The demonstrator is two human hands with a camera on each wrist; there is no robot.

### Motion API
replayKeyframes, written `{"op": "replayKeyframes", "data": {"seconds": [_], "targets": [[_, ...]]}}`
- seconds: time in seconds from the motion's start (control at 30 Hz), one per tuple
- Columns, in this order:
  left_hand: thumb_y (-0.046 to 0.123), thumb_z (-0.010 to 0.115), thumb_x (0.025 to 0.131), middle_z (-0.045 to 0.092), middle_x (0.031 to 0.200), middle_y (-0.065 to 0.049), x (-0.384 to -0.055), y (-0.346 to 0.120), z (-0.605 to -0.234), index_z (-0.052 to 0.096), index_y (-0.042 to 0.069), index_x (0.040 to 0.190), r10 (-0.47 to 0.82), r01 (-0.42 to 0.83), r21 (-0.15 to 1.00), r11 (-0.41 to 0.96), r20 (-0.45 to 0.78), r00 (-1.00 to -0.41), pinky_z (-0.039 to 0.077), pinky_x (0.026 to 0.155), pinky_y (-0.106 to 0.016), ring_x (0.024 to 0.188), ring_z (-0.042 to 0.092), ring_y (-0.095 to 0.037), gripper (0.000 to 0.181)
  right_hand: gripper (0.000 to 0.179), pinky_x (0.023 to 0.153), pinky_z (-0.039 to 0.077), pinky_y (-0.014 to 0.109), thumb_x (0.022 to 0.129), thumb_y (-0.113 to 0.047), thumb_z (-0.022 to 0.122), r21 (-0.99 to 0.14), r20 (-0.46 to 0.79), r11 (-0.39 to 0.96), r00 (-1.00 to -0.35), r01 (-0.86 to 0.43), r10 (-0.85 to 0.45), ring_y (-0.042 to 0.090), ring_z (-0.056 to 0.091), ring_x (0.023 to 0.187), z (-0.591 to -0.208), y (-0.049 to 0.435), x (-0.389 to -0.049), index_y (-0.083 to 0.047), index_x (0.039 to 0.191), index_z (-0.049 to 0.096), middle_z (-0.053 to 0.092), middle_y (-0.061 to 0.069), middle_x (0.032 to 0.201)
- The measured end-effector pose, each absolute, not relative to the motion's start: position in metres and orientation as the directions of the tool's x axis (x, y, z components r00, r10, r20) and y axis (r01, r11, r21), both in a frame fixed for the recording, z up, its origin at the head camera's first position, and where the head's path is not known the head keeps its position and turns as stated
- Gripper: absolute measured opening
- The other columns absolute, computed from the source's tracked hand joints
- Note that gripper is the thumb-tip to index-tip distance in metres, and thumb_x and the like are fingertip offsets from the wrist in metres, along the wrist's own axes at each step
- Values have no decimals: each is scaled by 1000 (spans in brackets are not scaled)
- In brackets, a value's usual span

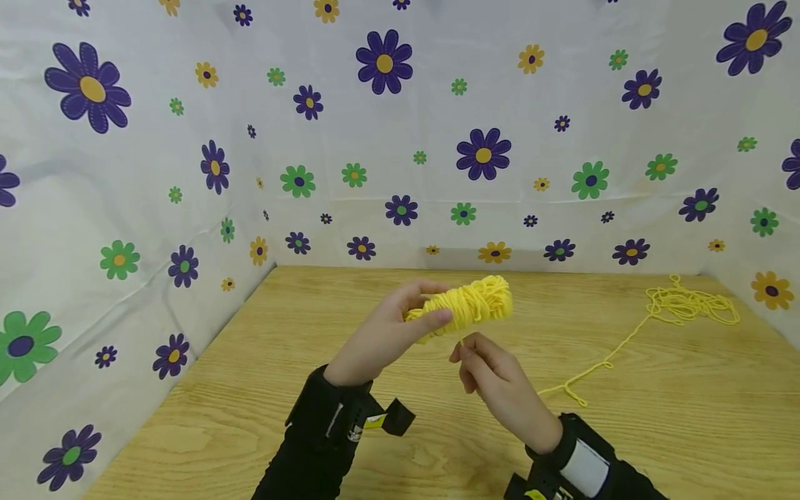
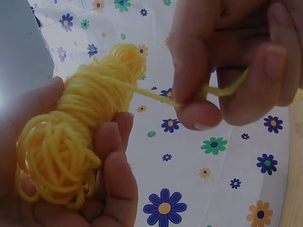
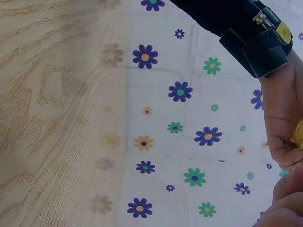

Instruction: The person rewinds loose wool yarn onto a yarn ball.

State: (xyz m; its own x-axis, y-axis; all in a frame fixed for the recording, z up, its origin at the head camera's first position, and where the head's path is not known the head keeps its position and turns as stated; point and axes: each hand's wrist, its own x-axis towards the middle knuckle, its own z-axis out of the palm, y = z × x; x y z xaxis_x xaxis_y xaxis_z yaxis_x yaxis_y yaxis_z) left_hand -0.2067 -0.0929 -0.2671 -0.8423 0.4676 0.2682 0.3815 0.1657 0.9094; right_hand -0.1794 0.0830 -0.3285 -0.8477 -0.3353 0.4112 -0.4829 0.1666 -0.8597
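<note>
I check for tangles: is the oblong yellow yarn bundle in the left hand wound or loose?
Wound: turns circle the yellow yarn bundle around its middle; one strand leads to the right hand.

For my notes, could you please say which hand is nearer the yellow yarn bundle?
Left: the left hand grips the yellow yarn bundle, while the right hand is apart from it, pinching its strand.

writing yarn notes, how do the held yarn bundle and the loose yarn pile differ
The yarn bundle is wound compactly; the yarn pile lies in loose loops. The left hand holds the yarn bundle up; the yarn pile rests on the table. Both are yellow.
</note>
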Motion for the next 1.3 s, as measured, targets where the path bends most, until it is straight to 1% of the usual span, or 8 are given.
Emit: {"op": "replayKeyframes", "data": {"seconds": [0.13,0.27,0.47,0.57,0.7,0.87,1.1,1.3], "targets": [[18,54,94,50,121,-13,-204,-93,-264,52,5,123,522,403,901,157,271,-809,48,86,-43,101,51,-26,32,24,52,32,26,102,-13,35,-853,400,189,-841,-487,-364,11,37,52,-328,86,-182,-1,91,53,44,4,62],[17,54,94,50,125,-11,-203,-94,-262,54,6,123,575,432,888,161,271,-772,48,85,-41,105,47,-26,31,22,46,29,26,101,-6,34,-869,397,104,-808,-483,-434,8,33,49,-329,92,-188,6,93,50,43,6,64],[19,54,94,56,111,-7,-202,-95,-261,57,10,119,682,463,863,202,215,-699,50,78,-36,94,50,-22,27,33,44,36,18,100,-19,40,-899,293,144,-812,-414,-505,3,41,50,-322,112,-198,9,87,53,49,0,65],[18,55,93,57,105,-7,-203,-93,-262,57,9,118,723,468,852,234,170,-670,50,77,-33,89,52,-20,26,28,54,42,21,99,-16,41,-878,320,117,-750,-465,-579,7,46,61,-318,126,-202,8,91,54,49,1,72],[18,57,92,59,104,-6,-203,-91,-262,57,7,119,751,451,850,271,106,-651,51,76,-30,87,55,-19,29,22,55,42,23,100,-13,40,-907,281,55,-697,-418,-660,10,46,61,-312,137,-208,4,94,53,48,5,73],[19,59,91,60,107,-1,-202,-90,-263,57,12,120,779,455,831,320,43,-626,52,76,-28,87,57,-14,30,30,51,38,21,101,-22,39,-928,143,176,-752,-328,-643,9,44,55,-301,141,-209,3,91,53,47,5,68],[29,61,89,58,105,-2,-204,-87,-264,54,18,113,722,466,757,457,-10,-692,51,72,-30,88,56,-14,28,24,48,28,24,98,-18,45,-883,169,270,-797,-385,-580,11,30,50,-287,138,-211,1,87,54,34,2,62],[37,60,88,58,112,-1,-215,-84,-267,53,19,113,663,498,661,561,1,-748,50,77,-35,99,54,-17,32,23,50,28,27,97,-20,48,-840,212,319,-808,-438,-550,13,31,51,-274,132,-209,-2,86,57,32,2,60]]}}
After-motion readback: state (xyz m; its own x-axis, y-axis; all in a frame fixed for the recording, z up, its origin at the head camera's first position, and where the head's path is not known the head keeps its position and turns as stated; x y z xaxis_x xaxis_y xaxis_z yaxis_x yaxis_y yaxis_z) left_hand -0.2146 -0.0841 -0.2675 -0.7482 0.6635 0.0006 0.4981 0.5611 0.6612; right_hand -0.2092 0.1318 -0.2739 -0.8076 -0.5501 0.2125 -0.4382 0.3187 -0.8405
